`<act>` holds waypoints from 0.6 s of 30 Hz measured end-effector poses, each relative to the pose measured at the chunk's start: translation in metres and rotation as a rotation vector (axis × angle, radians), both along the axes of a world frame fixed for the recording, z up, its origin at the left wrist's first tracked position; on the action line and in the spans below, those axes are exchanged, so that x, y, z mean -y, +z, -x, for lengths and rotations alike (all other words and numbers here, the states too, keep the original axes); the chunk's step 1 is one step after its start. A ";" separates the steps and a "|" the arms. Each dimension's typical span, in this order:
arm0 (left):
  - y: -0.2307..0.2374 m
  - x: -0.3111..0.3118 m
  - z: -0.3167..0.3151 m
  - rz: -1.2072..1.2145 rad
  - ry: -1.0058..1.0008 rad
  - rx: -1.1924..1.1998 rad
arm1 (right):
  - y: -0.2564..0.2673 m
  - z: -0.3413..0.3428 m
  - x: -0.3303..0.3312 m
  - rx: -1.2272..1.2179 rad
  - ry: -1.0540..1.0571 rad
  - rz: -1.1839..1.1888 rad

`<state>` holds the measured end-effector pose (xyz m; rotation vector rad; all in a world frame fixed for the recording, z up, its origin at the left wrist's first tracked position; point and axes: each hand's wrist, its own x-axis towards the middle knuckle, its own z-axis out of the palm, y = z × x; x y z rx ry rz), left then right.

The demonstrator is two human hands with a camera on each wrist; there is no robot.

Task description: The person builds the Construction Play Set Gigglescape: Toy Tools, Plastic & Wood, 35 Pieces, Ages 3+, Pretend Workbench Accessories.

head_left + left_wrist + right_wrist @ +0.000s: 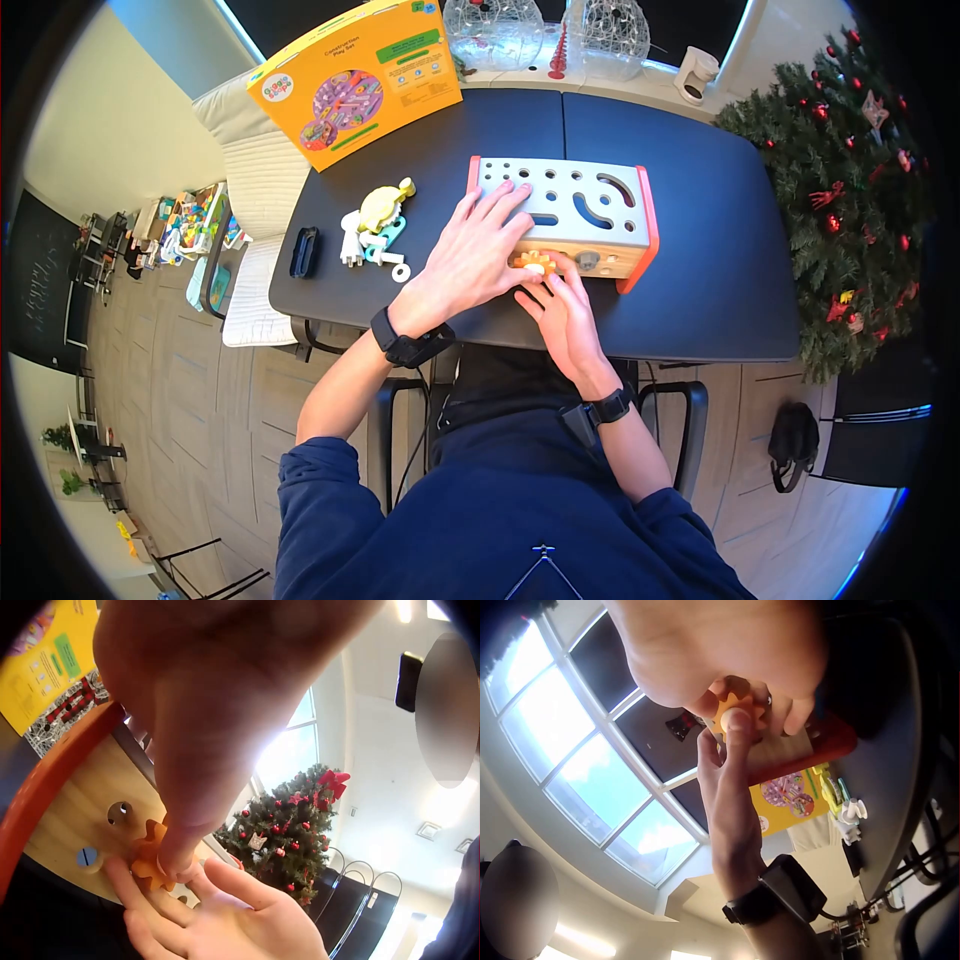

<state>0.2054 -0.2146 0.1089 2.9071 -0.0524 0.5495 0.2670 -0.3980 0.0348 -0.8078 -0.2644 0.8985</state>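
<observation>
Your left hand [474, 246] is spread wide over the box's grey top panel [568, 190], thumb pressing the middle of the orange gear [536, 262]. And there's that gear, on the wooden front [610, 262], right between your hands! Your right hand [566, 318] reaches up from below, loosely open, fingers against the gear, not wrapped round it.

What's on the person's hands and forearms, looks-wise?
Left hand and right hand are bare, no gloves. Each wrist has a black strap with a boxy dark module; a thin dark cable runs off the left one. Navy sleeves stop well short of the wrists. No markings readable.
</observation>
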 end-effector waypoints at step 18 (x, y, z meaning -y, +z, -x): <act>-0.004 0.002 -0.001 0.046 0.027 -0.004 | -0.005 -0.005 0.006 0.029 0.033 0.058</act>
